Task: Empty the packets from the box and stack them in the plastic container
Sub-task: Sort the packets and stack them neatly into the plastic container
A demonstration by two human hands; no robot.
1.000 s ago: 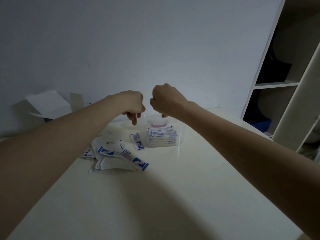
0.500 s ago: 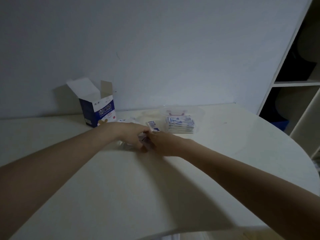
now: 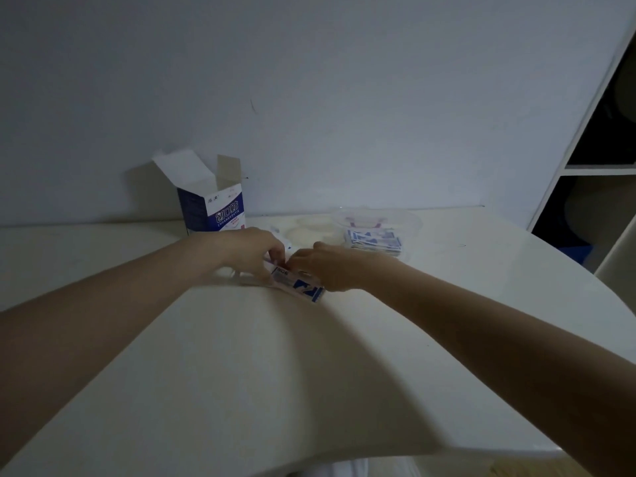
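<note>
Since half a second ago both hands have drawn a small bundle of packets out of the loose heap and toward the near side of the table; a second ago both fists hung above the container. The left hand (image 3: 256,251) now pinches the far end of the thin, flat, white-and-blue paper packets (image 3: 298,284), fingers curled onto them. The right hand (image 3: 325,268) covers the other end with fingers bent down; it appears to grip the bundle too, though its fingertips are hidden.

Location of task items: the held bundle lies low over the pale, smooth, round-edged table (image 3: 344,390), near and in front of the clear, shallow, round plastic container (image 3: 411,220). That container already carries a squared stack of matching packets (image 3: 373,241). The blue-and-white cardboard box (image 3: 216,210) stands upright behind the left hand, flaps open; its inside is not visible. Pale loose packets seem to remain behind the hands, mostly hidden.

Risks, as judged:
- The packets are slick, light and separate. An uneven pinch could let the bundle fan or shed pieces during the lift.
- The container wall is thin and looks light. A knuckle against the rim could slide it or tip the stack inside.
- Placing a skewed bundle on the stack could make it lean against the wall.
- Low light and blur make edge alignment hard to confirm.

A white shelf unit (image 3: 585,166) stands at right, well apart from the work.
</note>
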